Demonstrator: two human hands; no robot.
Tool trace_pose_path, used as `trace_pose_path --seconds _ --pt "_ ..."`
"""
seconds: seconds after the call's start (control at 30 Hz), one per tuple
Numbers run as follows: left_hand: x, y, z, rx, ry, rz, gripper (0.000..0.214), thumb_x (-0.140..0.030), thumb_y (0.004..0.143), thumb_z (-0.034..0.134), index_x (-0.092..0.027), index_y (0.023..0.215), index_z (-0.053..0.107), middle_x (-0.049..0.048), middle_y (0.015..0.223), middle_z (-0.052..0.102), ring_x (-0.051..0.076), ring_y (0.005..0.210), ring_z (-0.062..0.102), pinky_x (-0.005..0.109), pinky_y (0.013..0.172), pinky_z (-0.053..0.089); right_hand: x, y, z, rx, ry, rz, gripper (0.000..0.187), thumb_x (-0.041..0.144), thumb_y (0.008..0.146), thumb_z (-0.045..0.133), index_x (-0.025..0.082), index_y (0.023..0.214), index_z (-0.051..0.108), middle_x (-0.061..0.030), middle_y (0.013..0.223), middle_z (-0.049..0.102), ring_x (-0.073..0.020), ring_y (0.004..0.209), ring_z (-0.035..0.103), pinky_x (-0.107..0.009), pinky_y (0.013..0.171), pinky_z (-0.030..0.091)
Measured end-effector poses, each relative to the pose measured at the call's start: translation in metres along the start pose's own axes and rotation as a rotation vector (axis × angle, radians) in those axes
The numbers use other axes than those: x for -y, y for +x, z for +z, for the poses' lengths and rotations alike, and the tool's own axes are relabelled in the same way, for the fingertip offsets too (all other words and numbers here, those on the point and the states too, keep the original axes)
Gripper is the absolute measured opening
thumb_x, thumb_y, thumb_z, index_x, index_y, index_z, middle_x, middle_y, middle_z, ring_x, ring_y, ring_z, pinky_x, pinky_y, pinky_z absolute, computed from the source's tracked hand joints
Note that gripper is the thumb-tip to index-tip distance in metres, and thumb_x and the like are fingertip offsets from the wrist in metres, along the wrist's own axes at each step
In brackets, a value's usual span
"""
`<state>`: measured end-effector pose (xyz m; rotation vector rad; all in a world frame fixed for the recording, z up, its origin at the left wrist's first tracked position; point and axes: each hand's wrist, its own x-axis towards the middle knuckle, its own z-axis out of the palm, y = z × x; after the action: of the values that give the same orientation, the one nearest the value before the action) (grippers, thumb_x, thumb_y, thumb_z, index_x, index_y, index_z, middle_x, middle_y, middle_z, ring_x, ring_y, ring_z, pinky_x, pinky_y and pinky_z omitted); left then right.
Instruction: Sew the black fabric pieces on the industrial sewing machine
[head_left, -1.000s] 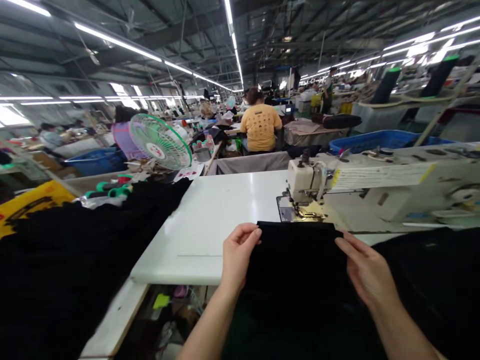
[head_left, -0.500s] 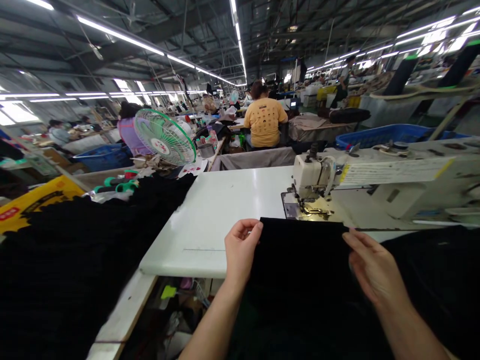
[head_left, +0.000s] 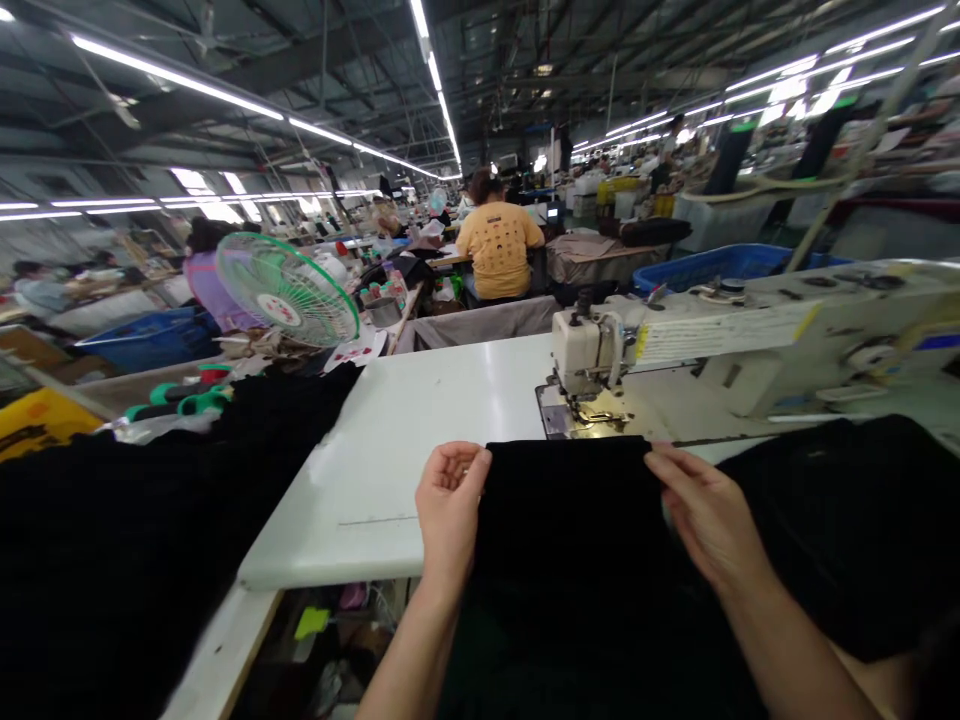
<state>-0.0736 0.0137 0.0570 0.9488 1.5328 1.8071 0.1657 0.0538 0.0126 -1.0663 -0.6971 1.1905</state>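
Note:
A piece of black fabric [head_left: 566, 540] hangs stretched between my two hands, its upper edge straight and level. My left hand [head_left: 450, 500] pinches the upper left corner between thumb and fingers. At the opposite corner, my right hand [head_left: 701, 510] is closed on the same edge. Just beyond that edge stands a sewing machine [head_left: 585, 350], its needle area over a shiny metal plate [head_left: 600, 412]. The fabric's lower part runs down out of view, and its folds are lost in the black.
A white table [head_left: 420, 420] extends left of the machine. Dark cloth is heaped at left [head_left: 112, 560], and more black cloth [head_left: 855, 520] lies at right. Behind are a green-rimmed fan [head_left: 289, 290], a blue basket [head_left: 705, 265] and a seated person in a yellow shirt [head_left: 500, 245].
The whole view has swung slightly, so the machine, table and background sit farther left. Both hands still grip the fabric's corners, with the edge held taut in front of the machine.

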Motion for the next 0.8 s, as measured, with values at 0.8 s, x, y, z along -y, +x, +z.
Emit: trace_pose_path --seconds 0.8 --pt "-0.011 0.014 -0.008 -0.011 0.17 0.239 0.023 -0.028 0.07 0.076 -0.019 0.08 0.057 -0.0024 0.073 0.061 0.011 0.067 0.055 0.023 0.065 0.045 0.027 0.006 0.022 0.178 -0.03 -0.2 0.03 0.032 0.062 0.083 0.021 0.085 0.066 0.0003 0.084 0.067 -0.0165 0.083 0.062 -0.033 0.085 0.049"
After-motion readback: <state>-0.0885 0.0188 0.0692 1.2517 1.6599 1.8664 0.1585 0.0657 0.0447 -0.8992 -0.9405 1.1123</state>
